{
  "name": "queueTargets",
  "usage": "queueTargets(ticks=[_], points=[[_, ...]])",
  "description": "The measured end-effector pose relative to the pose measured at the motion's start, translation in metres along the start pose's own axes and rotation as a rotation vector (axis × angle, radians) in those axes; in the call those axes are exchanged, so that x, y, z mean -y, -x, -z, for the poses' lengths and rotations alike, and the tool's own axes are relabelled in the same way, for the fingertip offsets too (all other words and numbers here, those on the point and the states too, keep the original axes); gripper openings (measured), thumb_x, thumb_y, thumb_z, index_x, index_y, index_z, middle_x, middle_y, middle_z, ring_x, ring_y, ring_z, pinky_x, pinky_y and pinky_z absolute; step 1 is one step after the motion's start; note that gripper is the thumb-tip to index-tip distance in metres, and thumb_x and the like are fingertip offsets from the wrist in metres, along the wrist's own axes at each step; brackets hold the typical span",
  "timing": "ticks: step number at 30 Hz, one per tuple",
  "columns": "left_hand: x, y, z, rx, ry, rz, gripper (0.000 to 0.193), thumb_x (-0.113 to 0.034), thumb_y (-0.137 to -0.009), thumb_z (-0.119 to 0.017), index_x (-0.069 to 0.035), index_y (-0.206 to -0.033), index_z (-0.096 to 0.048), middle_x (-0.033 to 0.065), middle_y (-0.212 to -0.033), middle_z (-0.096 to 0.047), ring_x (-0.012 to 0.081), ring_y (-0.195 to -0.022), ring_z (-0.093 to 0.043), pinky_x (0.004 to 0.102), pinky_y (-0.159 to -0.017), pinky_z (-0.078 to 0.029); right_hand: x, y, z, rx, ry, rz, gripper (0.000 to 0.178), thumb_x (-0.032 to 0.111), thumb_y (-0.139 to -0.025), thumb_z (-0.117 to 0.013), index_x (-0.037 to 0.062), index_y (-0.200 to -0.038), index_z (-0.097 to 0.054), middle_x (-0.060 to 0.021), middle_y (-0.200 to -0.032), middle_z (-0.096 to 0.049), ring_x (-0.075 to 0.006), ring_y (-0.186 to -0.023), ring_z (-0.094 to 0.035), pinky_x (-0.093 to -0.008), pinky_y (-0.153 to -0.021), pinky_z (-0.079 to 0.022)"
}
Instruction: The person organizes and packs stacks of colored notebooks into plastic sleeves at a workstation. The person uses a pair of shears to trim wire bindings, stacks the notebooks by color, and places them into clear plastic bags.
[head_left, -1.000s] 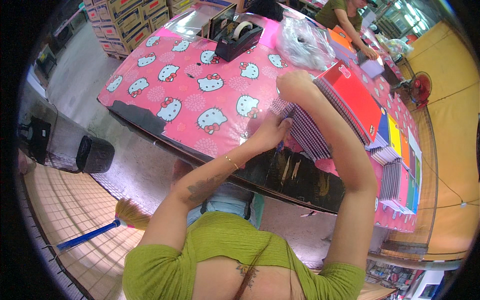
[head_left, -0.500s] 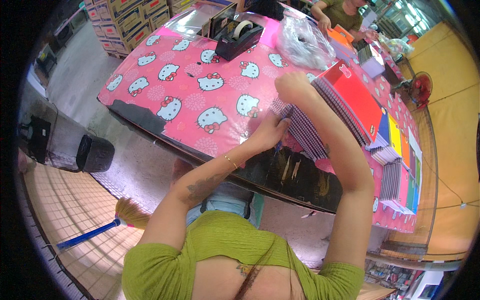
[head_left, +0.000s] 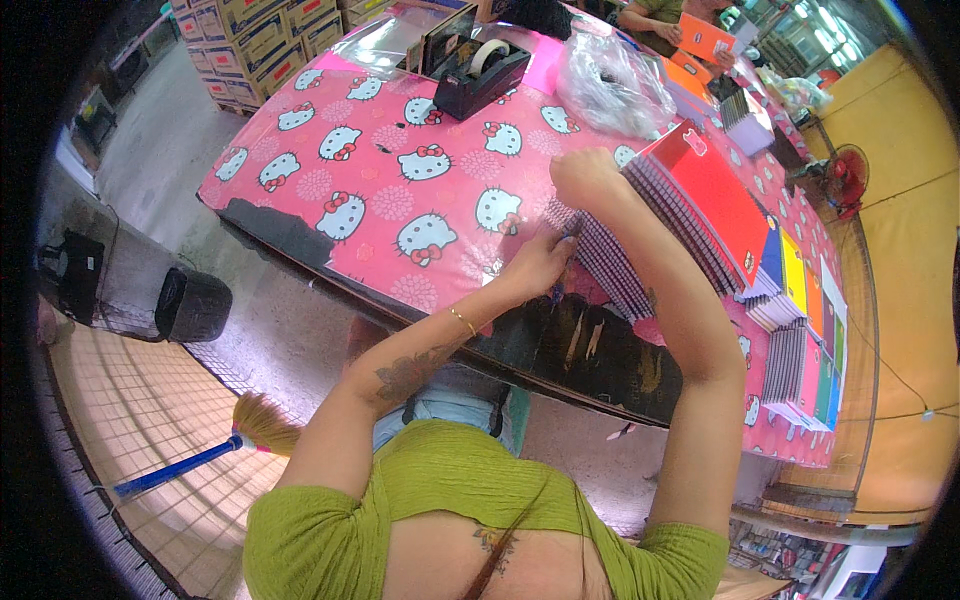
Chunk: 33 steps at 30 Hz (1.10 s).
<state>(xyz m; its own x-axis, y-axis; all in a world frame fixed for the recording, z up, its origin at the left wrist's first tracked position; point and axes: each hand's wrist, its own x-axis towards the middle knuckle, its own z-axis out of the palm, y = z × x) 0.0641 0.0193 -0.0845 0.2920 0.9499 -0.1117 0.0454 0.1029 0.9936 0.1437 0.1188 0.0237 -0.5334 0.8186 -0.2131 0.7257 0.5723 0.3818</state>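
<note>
A stack of spiral-bound notebooks (head_left: 617, 272) lies in front of me, its coil bindings facing left. My left hand (head_left: 543, 265) is closed at the stack's near left edge, around a small dark bluish thing that I cannot make out. Over the stack's far end, my right hand (head_left: 588, 180) is curled into a fist; its fingertips and anything in them are hidden. My right forearm covers part of the stack. Beside it on the right stands a taller stack of red-covered spiral notebooks (head_left: 712, 195).
A black tape dispenser (head_left: 482, 80) and a clear plastic bag (head_left: 612, 85) lie toward the back of the pink-covered table (head_left: 372, 262). More coloured notebooks (head_left: 800, 375) sit at the right. Across the table, a person holds an orange notebook (head_left: 706, 37). A broom (head_left: 190, 465) leans at lower left.
My hands stay almost where they were over the notebook stack. The person across the table has lifted an orange notebook.
</note>
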Motion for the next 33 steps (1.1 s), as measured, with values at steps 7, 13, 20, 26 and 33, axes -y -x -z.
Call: queueTargets(ticks=[7,13,20,26,33], points=[[0.015,-0.018,0.003,-0.079,-0.05,-0.1,0.037,-0.034,-0.1,-0.045,0.0,-0.09,-0.057,0.0043,-0.066,-0.055,0.0145,-0.057,-0.056,0.0301,-0.046,-0.047,0.005,-0.009,-0.005,0.025,0.029,0.017,0.021,0.014,-0.078,-0.06,0.0069,-0.092,-0.073,-0.0136,-0.092,-0.072,-0.0288,-0.087,-0.07,-0.0415,-0.073,-0.055],[0.001,-0.001,0.003,-0.007,-0.021,0.061,0.037,-0.032,-0.101,-0.043,0.0,-0.087,-0.055,0.0049,-0.065,-0.055,0.0139,-0.055,-0.056,0.0311,-0.046,-0.046,0.005,-0.009,-0.007,0.096,-0.002,-0.029,0.023,0.016,-0.081,-0.061,0.0114,-0.1,-0.073,-0.0103,-0.102,-0.071,-0.0244,-0.096,-0.069,-0.0397,-0.078,-0.054],[0.022,-0.023,0.0,-0.042,-0.015,-0.048,0.035,-0.031,-0.101,-0.042,0.0,-0.087,-0.052,0.0067,-0.066,-0.057,0.0177,-0.054,-0.061,0.0308,-0.046,-0.047,0.004,-0.014,-0.021,0.037,-0.008,-0.018,0.021,0.013,-0.077,-0.06,0.0073,-0.092,-0.073,-0.0146,-0.094,-0.071,-0.0296,-0.089,-0.07,-0.0415,-0.075,-0.054],[0.027,-0.009,-0.002,0.034,0.107,0.084,0.034,-0.031,-0.101,-0.042,0.001,-0.097,-0.053,0.0067,-0.069,-0.06,0.0178,-0.056,-0.062,0.0294,-0.043,-0.047,0.007,-0.012,-0.019,0.079,-0.004,-0.011,0.023,0.014,-0.081,-0.059,0.011,-0.099,-0.074,-0.0108,-0.101,-0.072,-0.0263,-0.094,-0.07,-0.0394,-0.076,-0.055],[0.015,-0.014,0.0,-0.004,0.123,0.065,0.035,-0.032,-0.101,-0.042,0.0,-0.097,-0.055,0.0076,-0.071,-0.061,0.0179,-0.055,-0.061,0.03,-0.042,-0.046,0.008,-0.017,-0.026,0.13,0.046,-0.018,0.022,0.015,-0.08,-0.06,0.0116,-0.097,-0.074,-0.0095,-0.1,-0.072,-0.0254,-0.092,-0.07,-0.0393,-0.075,-0.055]])
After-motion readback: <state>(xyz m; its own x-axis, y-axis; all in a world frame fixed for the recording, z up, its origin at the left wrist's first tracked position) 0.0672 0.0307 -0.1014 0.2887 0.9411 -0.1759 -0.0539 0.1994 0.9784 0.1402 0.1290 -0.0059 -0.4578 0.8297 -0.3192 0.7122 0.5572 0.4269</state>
